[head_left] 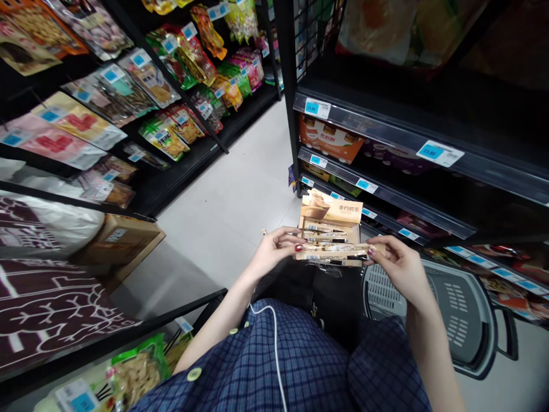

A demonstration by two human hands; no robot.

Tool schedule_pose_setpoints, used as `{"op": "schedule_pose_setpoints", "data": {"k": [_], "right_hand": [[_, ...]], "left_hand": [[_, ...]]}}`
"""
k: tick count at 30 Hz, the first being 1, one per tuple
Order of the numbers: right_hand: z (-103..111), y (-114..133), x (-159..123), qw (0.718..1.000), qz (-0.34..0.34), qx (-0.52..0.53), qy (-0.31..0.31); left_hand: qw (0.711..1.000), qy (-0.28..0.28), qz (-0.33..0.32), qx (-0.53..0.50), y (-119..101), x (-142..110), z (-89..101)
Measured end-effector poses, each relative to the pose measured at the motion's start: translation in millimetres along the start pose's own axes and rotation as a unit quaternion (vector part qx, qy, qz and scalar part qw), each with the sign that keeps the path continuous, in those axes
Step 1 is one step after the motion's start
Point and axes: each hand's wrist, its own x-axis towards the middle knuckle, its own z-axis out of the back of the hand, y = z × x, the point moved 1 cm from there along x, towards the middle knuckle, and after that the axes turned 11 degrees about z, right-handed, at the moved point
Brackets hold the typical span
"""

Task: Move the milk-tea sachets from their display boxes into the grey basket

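— Black shop shelving (386,129) fills the upper right of the frame, and bagged snacks (167,134) crowd the racks at upper left, with a pale tiled floor (240,166) between them. Where are the hands?

— Near the middle, just below centre. The left hand (274,249) pinches one end of a long, narrow packet (332,248) between thumb and fingers, and the right hand (397,260) pinches the other end.

— So both grips are closed on it?

— Yes, thumb against fingers at each end, with the packet stretched level between them.

— And behind it?

— An opened milk tea carton (332,210), its printed flap raised, with more slim packets inside. I can't tell what bears its weight.

— What else is near?

— At lower right, a grey plastic shopping basket (457,303) lies below the right hand. The person's blue checked shirt (257,360) takes up the bottom centre, a white cord (277,355) running down it. At left, a cardboard box (115,243) sits beside the racks.
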Motion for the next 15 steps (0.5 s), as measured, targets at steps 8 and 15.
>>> {"op": "schedule_pose_setpoints", "data": {"k": [8, 15], "right_hand": [[7.0, -33.9, -7.1, 0.998, -0.025, -0.055, 0.016], [-34.3, -56.8, -9.0, 0.993, 0.003, -0.112, 0.018]], "left_hand": [[0.98, -0.034, 0.04, 0.194, 35.4, 16.3, 27.3], [0.959, -0.055, 0.003, 0.279, 42.1, 16.2, 6.9]]}}
